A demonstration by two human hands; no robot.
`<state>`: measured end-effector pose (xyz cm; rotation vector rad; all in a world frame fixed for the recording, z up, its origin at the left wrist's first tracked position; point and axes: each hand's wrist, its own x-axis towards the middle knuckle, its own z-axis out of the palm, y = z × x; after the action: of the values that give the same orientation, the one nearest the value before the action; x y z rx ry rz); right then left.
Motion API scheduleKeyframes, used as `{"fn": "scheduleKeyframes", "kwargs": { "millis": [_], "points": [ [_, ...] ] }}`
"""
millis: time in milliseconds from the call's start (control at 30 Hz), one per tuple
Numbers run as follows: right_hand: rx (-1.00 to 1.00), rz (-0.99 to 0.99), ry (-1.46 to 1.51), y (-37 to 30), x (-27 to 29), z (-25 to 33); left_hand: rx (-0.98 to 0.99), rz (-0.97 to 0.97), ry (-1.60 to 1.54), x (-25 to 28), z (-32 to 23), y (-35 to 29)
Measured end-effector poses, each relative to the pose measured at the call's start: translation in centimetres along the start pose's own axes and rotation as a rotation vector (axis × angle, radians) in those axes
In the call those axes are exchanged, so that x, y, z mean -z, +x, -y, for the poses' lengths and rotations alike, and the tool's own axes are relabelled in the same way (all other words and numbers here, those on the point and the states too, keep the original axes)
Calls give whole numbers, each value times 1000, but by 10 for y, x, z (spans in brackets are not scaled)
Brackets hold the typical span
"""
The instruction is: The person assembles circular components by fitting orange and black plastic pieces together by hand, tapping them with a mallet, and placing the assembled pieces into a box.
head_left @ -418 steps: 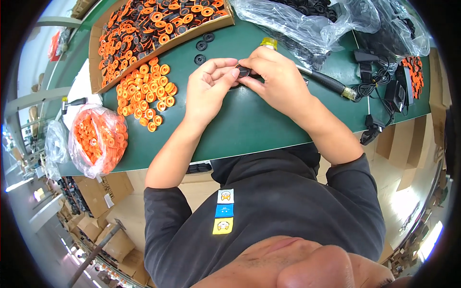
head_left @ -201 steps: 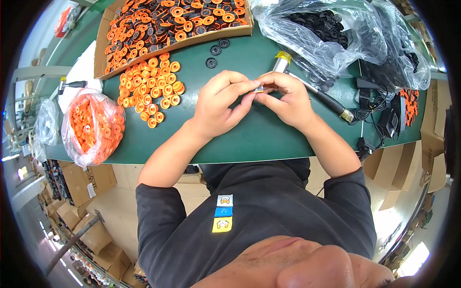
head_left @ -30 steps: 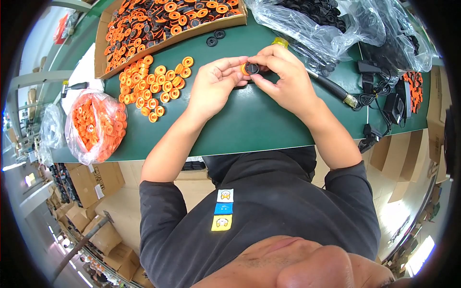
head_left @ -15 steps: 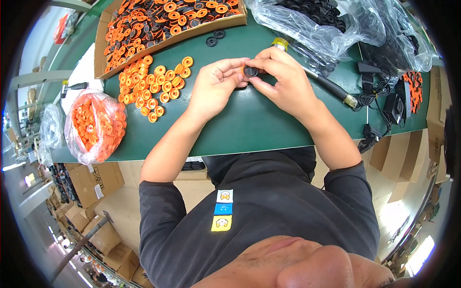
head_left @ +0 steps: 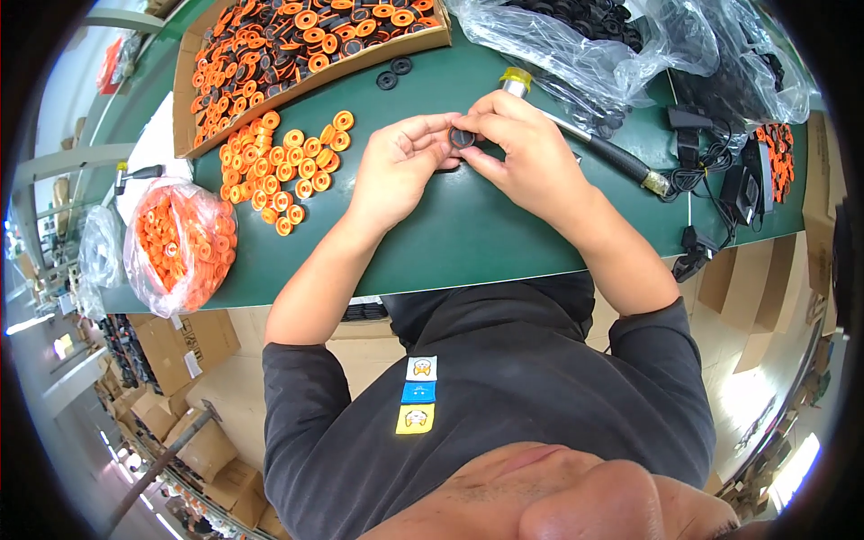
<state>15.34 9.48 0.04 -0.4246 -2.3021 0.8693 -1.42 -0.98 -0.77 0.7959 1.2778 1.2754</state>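
Ref. landmark: table [head_left: 468,243].

- Centre of table: left hand [head_left: 400,171] and right hand [head_left: 526,153], touching, w/ a small ring part [head_left: 462,138] between the fingertips.
- Left of hands, on table: loose ring pile [head_left: 283,166].
- Far-left corner: cardboard tray [head_left: 193,99] w/ rings in it.
- Left edge of table: bag of rings [head_left: 178,243].
- Far-right: plastic bags [head_left: 621,40].
- Behind right hand: hammer [head_left: 585,135], lying flat.
- Right edge: cables [head_left: 720,180].
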Motion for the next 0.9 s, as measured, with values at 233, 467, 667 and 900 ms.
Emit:
{"fn": "scheduleKeyframes", "kwargs": {
  "millis": [233, 467, 667, 900],
  "points": [
    [32, -19, 39, 2, 1, 0, -19, -26, 22, -1, -4, -3],
    [47, -11, 30, 2, 1, 1, -38, -19, 5, 1, -4, -4],
    [74, -17, 16, 2, 1, 1, -48, -4, -44, 1, -8, -6],
    [14, 1, 78, 1, -2, 1, -54, -25, -15, -1, -5, -4]
  ]
}}
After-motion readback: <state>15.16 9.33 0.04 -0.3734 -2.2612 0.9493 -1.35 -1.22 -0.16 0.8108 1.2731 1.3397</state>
